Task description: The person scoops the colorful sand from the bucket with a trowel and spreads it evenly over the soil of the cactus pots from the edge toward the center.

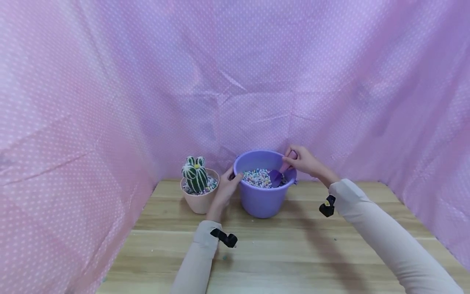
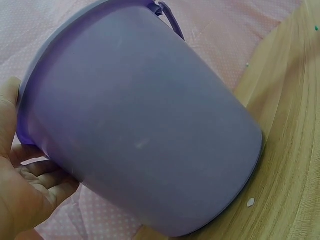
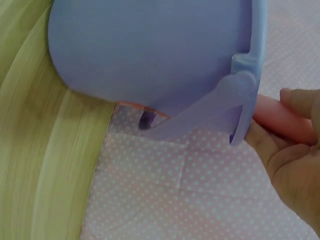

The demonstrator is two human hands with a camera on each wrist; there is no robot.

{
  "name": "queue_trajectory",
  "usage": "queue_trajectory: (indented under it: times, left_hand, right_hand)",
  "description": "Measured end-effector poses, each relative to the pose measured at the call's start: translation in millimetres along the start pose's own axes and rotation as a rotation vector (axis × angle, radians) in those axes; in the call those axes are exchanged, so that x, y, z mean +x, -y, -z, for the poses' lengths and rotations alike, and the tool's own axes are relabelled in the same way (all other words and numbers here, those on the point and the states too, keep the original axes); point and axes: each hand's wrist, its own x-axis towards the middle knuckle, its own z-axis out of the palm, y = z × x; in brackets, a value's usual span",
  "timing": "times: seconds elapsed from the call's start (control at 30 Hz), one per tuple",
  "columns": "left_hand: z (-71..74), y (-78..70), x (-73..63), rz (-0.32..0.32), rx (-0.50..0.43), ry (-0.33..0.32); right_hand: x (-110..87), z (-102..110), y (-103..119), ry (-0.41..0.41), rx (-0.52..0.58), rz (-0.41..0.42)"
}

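Observation:
A purple bucket point(image 1: 262, 204) stands upright on the table, partly filled with small multicoloured pebbles point(image 1: 257, 177). My left hand point(image 1: 228, 187) grips its left rim, thumb at the edge and fingers against the outer wall, as the left wrist view shows of the hand point(image 2: 25, 190) too. At the bucket's right side my right hand point(image 1: 305, 161) holds a small shovel point(image 1: 275, 178) by its pink handle. The shovel's purple blade lies on the pebbles inside. In the right wrist view, the bucket wall point(image 3: 150, 45) hides the blade, while the handle point(image 3: 280, 120) shows in my fingers.
Left of the bucket, close to my left wrist, a potted cactus point(image 1: 196, 179) stands in a pale pink pot point(image 1: 199, 204) with pebbles round its base. A few stray pebbles lie on the wooden table point(image 1: 271, 253). Pink dotted cloth point(image 1: 253, 81) hangs behind and at both sides.

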Motion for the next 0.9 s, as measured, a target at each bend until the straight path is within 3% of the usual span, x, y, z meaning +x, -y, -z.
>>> queue_trajectory:
  times: [0.27, 0.37, 0.5, 0.7, 0.9]
  left_hand:
    - [-2.2, 3.4, 0.7, -0.008, -0.005, -0.015]
    - [-1.8, 5.2, 0.7, -0.019, -0.006, -0.017]
    - [-1.7, 6.1, 0.8, -0.026, -0.008, -0.014]
    - [-2.5, 4.5, 1.7, -0.014, 0.007, -0.019]
    - [-2.2, 2.0, 2.1, 0.001, 0.009, -0.026]
  right_hand:
    - [-0.7, -7, 10, -0.067, -0.009, -0.092]
    - [1.1, -6, 15, -0.027, -0.055, -0.147]
    - [3.1, 2, 20, 0.096, -0.107, -0.198]
    - [5.7, 14, 19, 0.225, -0.049, -0.171]
    - [2.5, 16, 10, 0.210, -0.021, -0.113]
